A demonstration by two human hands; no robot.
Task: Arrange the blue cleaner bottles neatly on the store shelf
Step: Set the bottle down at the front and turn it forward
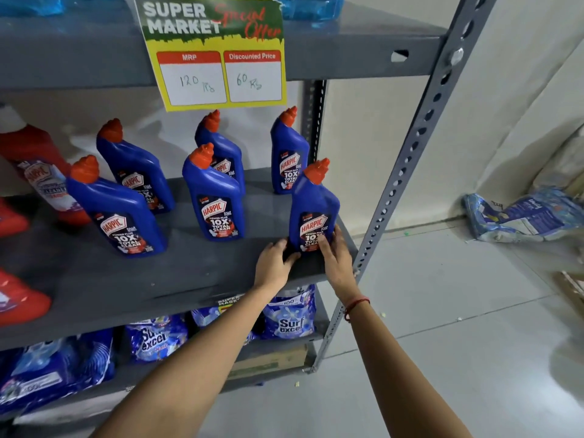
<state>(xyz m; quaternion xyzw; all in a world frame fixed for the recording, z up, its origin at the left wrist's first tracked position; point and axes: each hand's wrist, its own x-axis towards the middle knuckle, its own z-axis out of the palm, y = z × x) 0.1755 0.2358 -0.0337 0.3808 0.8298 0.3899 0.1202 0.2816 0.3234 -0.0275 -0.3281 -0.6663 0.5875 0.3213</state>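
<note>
Several blue cleaner bottles with orange caps stand upright on the grey middle shelf [189, 279]. The front right bottle [313, 203] stands near the shelf's right front corner. My right hand [335, 251] wraps its base from the right, thumb across the label. My left hand [275, 257] touches the base from the left, fingers curled on the shelf beside it. Another bottle [289, 153] stands behind it at the back right. A middle pair [216, 197] stands one behind the other, and a left pair [117, 207] does too.
Red cleaner bottles [38, 172] fill the shelf's left end. A yellow price sign [218, 55] hangs from the shelf above. Blue detergent packs [289, 314] lie on the lower shelf. A perforated grey upright [407, 172] bounds the right side. More packs [524, 216] lie on the floor.
</note>
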